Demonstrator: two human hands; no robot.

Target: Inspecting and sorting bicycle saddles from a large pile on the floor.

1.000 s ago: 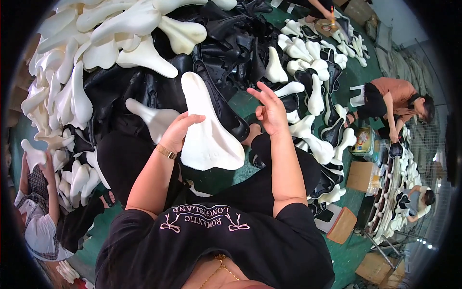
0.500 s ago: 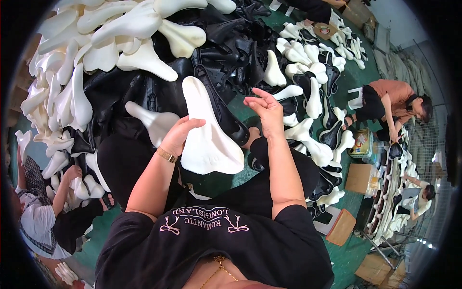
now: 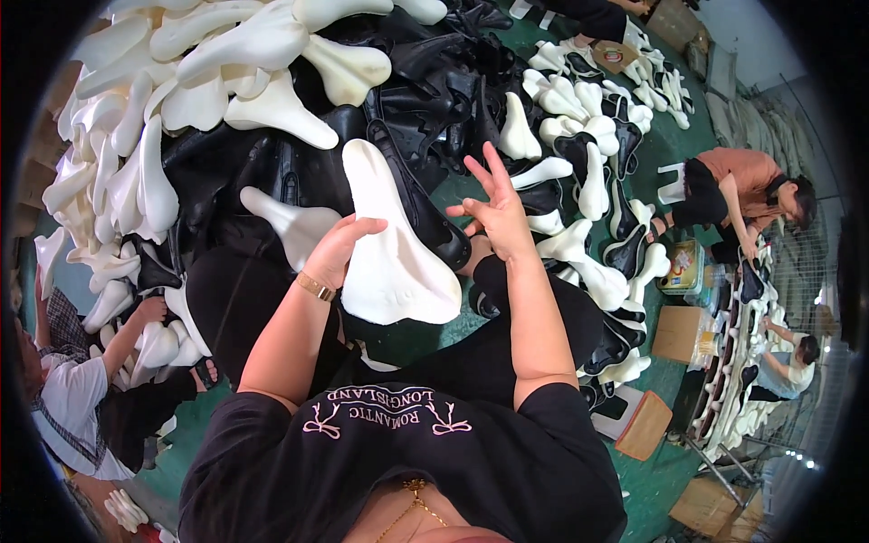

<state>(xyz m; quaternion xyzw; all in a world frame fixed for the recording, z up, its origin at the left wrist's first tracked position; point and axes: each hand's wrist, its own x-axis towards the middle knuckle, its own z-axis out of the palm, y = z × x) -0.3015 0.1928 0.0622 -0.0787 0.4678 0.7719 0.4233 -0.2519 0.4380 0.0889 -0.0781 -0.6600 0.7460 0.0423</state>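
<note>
A white foam bicycle saddle pad [image 3: 398, 262] is held up in front of my lap, narrow nose away from me, wide end nearest. My left hand [image 3: 339, 249] is closed on its left edge, thumb on top and the other fingers hidden beneath. To the right of the pad my right hand [image 3: 496, 213] hangs in the air, fingers spread, holding nothing. Just past the pad lies a black saddle shell [image 3: 412, 190]. Another white pad [image 3: 290, 222] rests behind my left wrist.
White pads [image 3: 244, 50] are heaped at the far left, beside a pile of black shells [image 3: 416, 104]. More pads and shells [image 3: 579, 118] cover the floor on the right. Co-workers sit at left [image 3: 81, 398] and right [image 3: 742, 185]. A cardboard box [image 3: 677, 333] stands at right.
My right hand's fingers have gone from bunched near the thumb to spread apart. The pad and my left hand have hardly moved.
</note>
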